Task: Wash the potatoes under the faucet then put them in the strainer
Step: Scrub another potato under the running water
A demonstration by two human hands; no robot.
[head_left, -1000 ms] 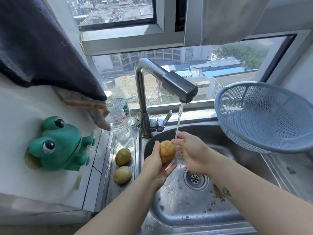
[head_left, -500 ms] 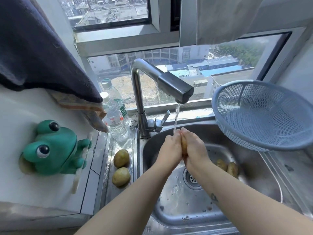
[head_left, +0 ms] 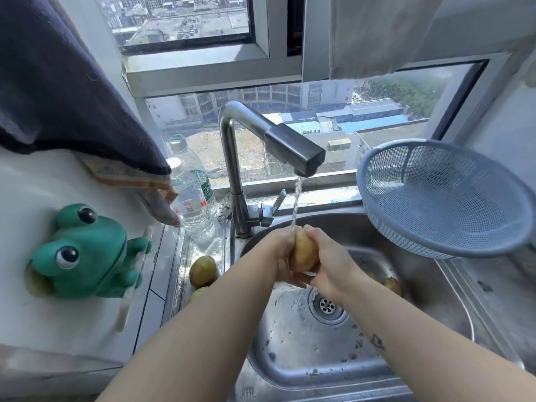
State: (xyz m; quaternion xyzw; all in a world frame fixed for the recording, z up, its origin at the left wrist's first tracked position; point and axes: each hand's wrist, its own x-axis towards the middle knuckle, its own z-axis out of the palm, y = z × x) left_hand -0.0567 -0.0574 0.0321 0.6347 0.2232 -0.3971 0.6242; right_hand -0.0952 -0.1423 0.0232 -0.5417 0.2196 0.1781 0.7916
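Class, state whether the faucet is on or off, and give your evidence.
On. A thin stream of water runs from the faucet down onto the potato held over the sink.

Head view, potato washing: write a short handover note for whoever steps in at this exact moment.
Hands: left hand and right hand both grip one potato under the running faucet, above the sink.
Things: two ledge potatoes lie left of the sink; at least one basin potato shows behind the right arm. The strainer, on the right, shows no potato.
Done: none delivered.
Left: finish rinsing, place it in the strainer, repeat for the rest.
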